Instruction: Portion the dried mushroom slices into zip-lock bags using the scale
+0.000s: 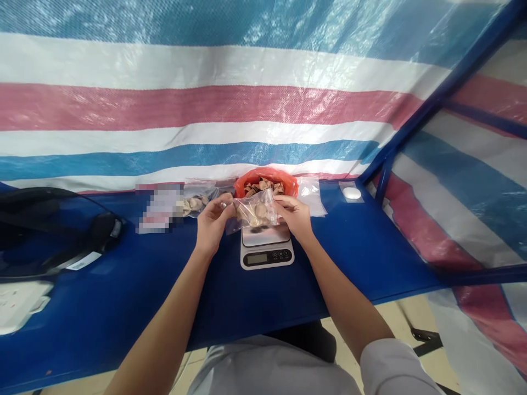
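Observation:
Between my two hands is a clear zip bag (pixel 256 213) with several pale tan, roundish slices inside, held over a digital kitchen scale (pixel 267 258). My left hand (pixel 213 222) pinches the bag's left end; my right hand (pixel 295 216) grips its right end. The scale has a steel plate, partly covered by the bag, and its display digits are unreadable. Just behind the bag sits a red plastic bag (pixel 244 181), its mouth spread wide around brown dried pieces. What kind of food the slices are, I cannot make out.
Filled clear bags (pixel 195 202) lie left of the red bag on the blue table (pixel 349 258). Flat clear bags (pixel 313 196) and a white round object (pixel 352 193) are to the right. A black strapped item (pixel 102 230) and a white power strip (pixel 20 307) occupy the left.

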A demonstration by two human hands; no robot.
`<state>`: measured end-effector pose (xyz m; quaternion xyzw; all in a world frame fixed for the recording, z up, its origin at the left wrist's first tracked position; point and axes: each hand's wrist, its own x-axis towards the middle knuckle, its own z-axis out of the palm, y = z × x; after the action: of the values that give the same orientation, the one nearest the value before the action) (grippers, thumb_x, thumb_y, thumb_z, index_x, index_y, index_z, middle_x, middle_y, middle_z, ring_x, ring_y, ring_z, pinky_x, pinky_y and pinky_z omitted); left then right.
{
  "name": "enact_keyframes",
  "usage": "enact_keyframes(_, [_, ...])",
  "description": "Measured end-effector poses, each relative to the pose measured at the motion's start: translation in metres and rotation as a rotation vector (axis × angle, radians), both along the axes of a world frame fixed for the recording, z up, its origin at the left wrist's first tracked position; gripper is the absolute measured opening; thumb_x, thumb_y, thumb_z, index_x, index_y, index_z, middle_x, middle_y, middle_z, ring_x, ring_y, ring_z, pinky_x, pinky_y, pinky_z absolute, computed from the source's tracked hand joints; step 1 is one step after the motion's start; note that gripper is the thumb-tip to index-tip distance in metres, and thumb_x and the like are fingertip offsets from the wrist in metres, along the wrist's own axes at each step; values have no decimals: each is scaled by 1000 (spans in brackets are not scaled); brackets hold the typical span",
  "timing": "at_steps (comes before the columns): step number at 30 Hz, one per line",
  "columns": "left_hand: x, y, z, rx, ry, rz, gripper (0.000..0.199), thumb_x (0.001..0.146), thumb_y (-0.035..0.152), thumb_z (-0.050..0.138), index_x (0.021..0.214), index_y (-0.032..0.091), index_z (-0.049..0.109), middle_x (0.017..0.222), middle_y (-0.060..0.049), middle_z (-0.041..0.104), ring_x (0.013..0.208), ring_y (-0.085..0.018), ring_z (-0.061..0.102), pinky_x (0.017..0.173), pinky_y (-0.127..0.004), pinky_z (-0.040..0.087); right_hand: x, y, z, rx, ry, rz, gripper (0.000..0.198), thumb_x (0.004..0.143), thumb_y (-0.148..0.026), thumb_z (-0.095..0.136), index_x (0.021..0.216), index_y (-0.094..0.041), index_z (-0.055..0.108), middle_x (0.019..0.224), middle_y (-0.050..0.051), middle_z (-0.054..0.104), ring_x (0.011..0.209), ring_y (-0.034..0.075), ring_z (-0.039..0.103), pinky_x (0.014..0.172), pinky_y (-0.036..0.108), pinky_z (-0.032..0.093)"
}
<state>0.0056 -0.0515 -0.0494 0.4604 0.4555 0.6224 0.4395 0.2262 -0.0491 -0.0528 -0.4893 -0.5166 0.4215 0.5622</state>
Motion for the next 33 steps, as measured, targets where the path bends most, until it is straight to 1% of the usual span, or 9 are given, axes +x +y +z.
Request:
enact_keyframes(5, [-6,-11,14,315,662,259,29,84,35,69,109,22,71,115,-9,72,108,-26,67,101,-42,51,-7,-2,-1,-40,40,91,32,75,-45,77,98,-24,77,93,2,79,76,22,75,52,29,63])
enact_keyframes(7, [1,-15,23,399,747,208,21,86,33,65,104,23,73,111,-8,73,107,-26,67,101,-41,50,-11,-2,1,-33,26,113,31,75,-45,77,97,-24,76,91,2,79,77,22,76,54,31,64])
enact_keyframes(9, [12,-16,32,417,766,69,19,87,35,64,97,23,75,97,-6,75,87,-22,69,86,-35,53,-15,-1,4,5,5,120,30,74,-45,78,95,-23,77,90,3,79,78,23,76,64,34,66])
enact_keyframes(11, [21,-13,39,363,778,-84,19,86,35,64,90,21,76,84,-4,75,68,-18,64,71,-30,51,-18,0,9,64,-7,124,27,74,-43,79,93,-23,78,92,3,80,83,23,77,77,36,65])
enact_keyframes(13, [26,-7,45,285,779,-116,21,86,35,63,80,20,76,71,-3,72,60,-17,60,63,-28,46,-20,3,13,108,-5,135,25,74,-41,79,91,-23,79,95,3,80,89,24,76,87,38,63])
enact_keyframes(17, [26,8,54,129,752,-188,34,86,43,64,64,19,74,58,-2,66,53,-16,56,57,-28,42,-19,8,17,113,-1,159,20,72,-38,80,87,-24,81,94,1,81,97,25,76,95,40,61])
enact_keyframes(21, [24,20,57,-97,586,-277,42,83,51,69,58,18,71,50,-2,63,46,-16,55,48,-28,41,-18,12,20,73,-1,213,22,72,-37,81,90,-24,82,96,1,80,101,26,75,99,42,59])
enact_keyframes(25, [22,31,58,-230,403,-363,38,78,47,75,55,16,71,53,-6,66,45,-15,56,45,-27,44,-15,17,30,30,-11,302,27,71,-38,83,93,-23,82,93,1,80,94,25,75,92,44,63])
enact_keyframes(33, [19,41,66,-343,236,-488,31,66,44,84,69,14,77,66,-7,73,60,-16,66,63,-27,57,-2,33,65,-95,-282,485,29,77,-38,79,97,-17,82,85,4,77,82,21,73,64,30,65])
